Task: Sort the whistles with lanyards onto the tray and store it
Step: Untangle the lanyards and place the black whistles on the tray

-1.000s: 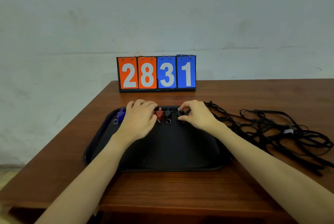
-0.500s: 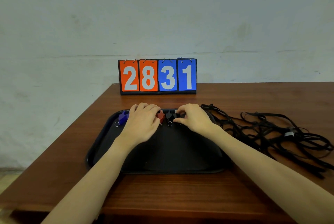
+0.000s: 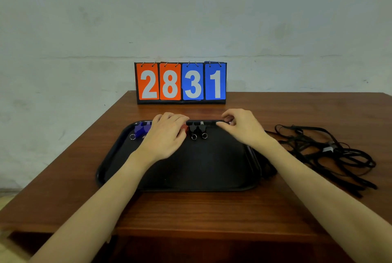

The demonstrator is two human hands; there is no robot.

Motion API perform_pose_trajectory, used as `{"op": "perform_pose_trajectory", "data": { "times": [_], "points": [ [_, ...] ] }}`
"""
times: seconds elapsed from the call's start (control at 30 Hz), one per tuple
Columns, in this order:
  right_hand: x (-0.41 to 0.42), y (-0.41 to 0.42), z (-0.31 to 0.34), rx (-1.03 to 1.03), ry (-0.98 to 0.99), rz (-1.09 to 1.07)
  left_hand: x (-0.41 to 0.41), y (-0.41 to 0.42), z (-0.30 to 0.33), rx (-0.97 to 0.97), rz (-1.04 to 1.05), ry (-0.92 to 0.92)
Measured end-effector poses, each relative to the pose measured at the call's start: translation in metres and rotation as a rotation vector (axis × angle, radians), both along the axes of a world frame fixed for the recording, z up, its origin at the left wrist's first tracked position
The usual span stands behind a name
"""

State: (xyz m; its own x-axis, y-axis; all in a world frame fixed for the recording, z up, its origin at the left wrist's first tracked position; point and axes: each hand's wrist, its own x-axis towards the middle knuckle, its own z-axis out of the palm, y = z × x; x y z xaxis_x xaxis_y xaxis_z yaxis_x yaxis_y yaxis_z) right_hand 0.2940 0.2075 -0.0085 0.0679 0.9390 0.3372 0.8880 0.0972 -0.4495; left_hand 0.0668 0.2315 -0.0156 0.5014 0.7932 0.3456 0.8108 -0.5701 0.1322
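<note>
Covering red whistle [image 3: 185, 128], left grip [image 3: 167, 135]

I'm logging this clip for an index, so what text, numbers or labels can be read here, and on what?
"2" on the first orange card of the scoreboard.
"8" on the second orange card.
"3" on the first blue card.
"1" on the second blue card.
Grey tag among the lanyards: too small to read.
Whistles and tray: no text visible.
</note>
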Motion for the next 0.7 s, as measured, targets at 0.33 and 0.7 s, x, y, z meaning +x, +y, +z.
{"op": "perform_pose_trajectory", "data": {
  "times": [0.33, 0.7],
  "points": [
    [0.137, -0.075, -0.009, -0.075, 0.01, -0.446, 0.024, -0.016, 0.008, -0.005, -0.213, -0.03],
    [0.177, -0.109, -0.015, -0.268, -0.119, -0.448, 0.083, -0.035, 0.014, 0.093, -0.411, 0.019]
  ]
}}
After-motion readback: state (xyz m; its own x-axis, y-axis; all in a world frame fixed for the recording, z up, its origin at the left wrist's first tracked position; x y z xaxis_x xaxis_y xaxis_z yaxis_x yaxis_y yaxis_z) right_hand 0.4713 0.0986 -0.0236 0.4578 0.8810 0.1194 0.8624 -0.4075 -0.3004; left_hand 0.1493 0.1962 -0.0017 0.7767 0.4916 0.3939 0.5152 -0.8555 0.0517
